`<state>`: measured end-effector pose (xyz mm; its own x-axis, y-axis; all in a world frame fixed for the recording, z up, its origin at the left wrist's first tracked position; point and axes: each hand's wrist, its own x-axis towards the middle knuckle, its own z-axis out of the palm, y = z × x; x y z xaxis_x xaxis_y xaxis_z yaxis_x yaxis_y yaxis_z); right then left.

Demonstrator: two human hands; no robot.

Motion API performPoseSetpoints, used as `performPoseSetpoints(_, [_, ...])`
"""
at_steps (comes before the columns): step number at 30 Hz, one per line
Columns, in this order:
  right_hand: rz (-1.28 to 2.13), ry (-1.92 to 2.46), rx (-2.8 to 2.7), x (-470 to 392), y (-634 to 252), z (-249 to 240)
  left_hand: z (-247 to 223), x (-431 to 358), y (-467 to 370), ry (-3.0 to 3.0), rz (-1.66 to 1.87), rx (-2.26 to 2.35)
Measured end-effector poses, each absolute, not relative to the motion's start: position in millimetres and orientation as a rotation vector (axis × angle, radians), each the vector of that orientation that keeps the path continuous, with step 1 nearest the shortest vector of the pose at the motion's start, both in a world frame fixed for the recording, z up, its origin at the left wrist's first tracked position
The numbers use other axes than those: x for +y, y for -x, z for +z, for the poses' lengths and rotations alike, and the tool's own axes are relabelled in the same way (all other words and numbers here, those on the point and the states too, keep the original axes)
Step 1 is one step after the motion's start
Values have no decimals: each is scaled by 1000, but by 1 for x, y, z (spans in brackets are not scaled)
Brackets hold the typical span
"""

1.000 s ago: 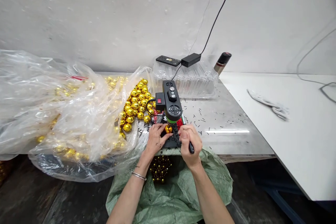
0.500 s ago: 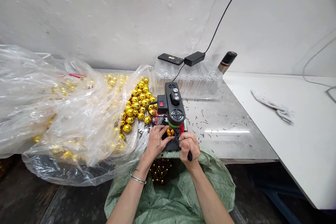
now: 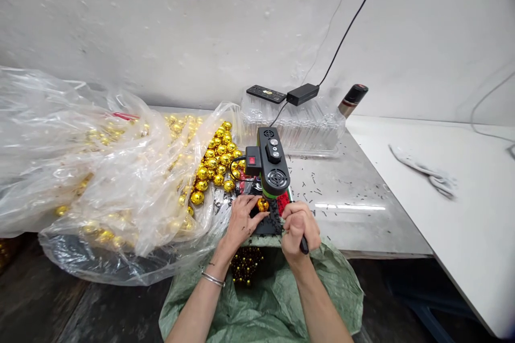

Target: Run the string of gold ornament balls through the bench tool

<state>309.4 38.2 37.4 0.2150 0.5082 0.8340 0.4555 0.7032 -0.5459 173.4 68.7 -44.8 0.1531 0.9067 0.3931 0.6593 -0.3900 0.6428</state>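
Observation:
Between the thumb and forefinger of my left hand (image 3: 242,218) is a shiny gold ball (image 3: 263,204), low under the head of a small black machine (image 3: 273,163) with round vents, knobs and a red switch. My right hand (image 3: 300,228) is closed round a black handle (image 3: 304,245) just right of the machine; the handle's other end is hidden. A black base plate (image 3: 266,226) strewn with dark bits lies beneath the ball. Beside it is a patch of small red pieces (image 3: 283,202).
Many gold balls (image 3: 219,155) spill from a clear plastic bag (image 3: 132,187) at left. Behind stand clear plastic trays (image 3: 295,128), with a power adapter (image 3: 302,94) and a phone-like black slab (image 3: 266,94) on top. A green sack (image 3: 281,300) holding gold balls hangs below the table edge.
My right hand and the black handle have swung a little to the right, uncovering more of the red pieces. My left hand stays at the ball. The whole view has shifted slightly.

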Motion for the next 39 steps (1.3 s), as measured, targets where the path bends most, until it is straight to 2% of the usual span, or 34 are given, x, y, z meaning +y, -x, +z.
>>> performPoseSetpoints(6, [126, 958, -1406, 33, -309, 71, -38, 50, -169, -1896, 1159, 1515])
performPoseSetpoints(16, [97, 971, -1335, 36, -311, 52, 3, -43, -112, -990, 1170, 1340])
performPoseSetpoints(21, [135, 941, -1262, 37, -305, 50, 2, -41, -97, -850, 1286, 1382])
performPoseSetpoints(32, [102, 879, -1404, 35, -309, 50, -5, -37, -146, -784, 1046, 1110])
performPoseSetpoints(39, [79, 880, -1437, 35, -311, 54, -8, -29, -156, -565, 1156, 1062])
